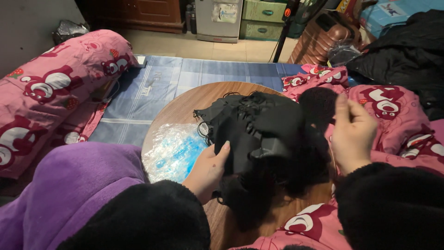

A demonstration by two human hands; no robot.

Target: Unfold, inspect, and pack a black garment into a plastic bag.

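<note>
Just to the left of my left grip [209,169], lying on the desk [185,104], I see a crinkled clear plastic package [173,150] with blue inside; the grip's edge sits right beside it. Far beyond both grips, by the back wall, a white boxy appliance [218,19] carries a pale paper label [225,12] on its front. Next to it stand two green crates [263,19], stacked. Far up and right of my right grip [354,132] sits a blue printed carton [393,14].
</note>
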